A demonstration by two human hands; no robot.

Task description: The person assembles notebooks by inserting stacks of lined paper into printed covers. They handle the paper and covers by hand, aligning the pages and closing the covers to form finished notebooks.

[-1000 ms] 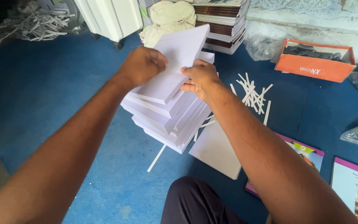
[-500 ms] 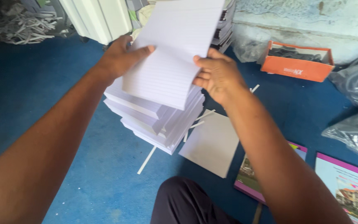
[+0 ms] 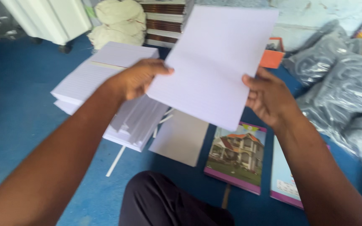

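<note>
Paper held in the air: a white ruled sheaf of sheets [image 3: 214,62], tilted with its far edge raised, sits between both hands above the blue floor [image 3: 17,109]. The left hand [image 3: 137,77] pinches its edge at nine o'clock, fingers closed over the top and thumb beneath; the right hand [image 3: 269,98] clamps the edge at three o'clock, thumb on the face and fingers curled behind.

The step in hand looks like lifting one batch clear of the fanned stack of white ruled sheets [image 3: 101,83], which lies below at eight o'clock. Judging by the covers laid out, the next move probably calls for lowering the sheaf level with its edges squared.

Beneath it, at six o'clock, lie a plain grey board [image 3: 181,138] and a printed cover showing a house [image 3: 237,157], just beside each other. Grey plastic-wrapped bundles [image 3: 340,88] crowd the three o'clock side. More open room lies towards nine o'clock.
</note>
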